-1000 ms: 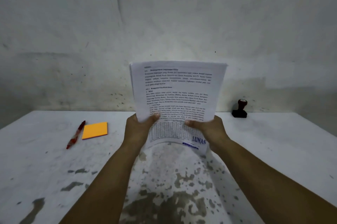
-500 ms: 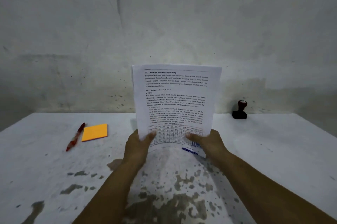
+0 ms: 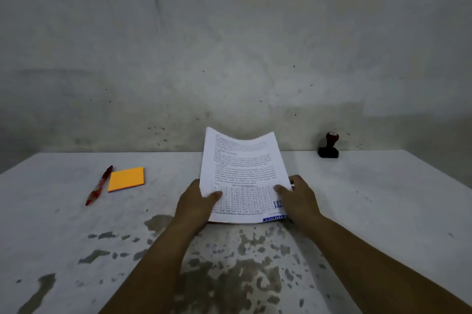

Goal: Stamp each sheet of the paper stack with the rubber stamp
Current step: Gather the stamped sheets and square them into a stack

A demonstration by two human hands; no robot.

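Note:
A stack of printed paper (image 3: 240, 168) leans back at a low angle over the middle of the table, its top edge curled and its near edge down at the table surface. Blue stamp marks show at its lower right corner. My left hand (image 3: 196, 202) grips the lower left edge with the thumb on top. My right hand (image 3: 298, 200) holds the lower right corner, thumb across the blue mark. The rubber stamp (image 3: 329, 146), a black base with a dark red knob, stands upright at the back right by the wall, well away from both hands.
A red pen (image 3: 99, 184) and an orange sticky-note pad (image 3: 126, 179) lie side by side on the left. The white table (image 3: 383, 211) has worn, flaking patches near the front. A stained wall rises directly behind the table's back edge.
Both hands have lowered the stack from nearly upright in the air towards the table, and it now tilts back at a low angle.

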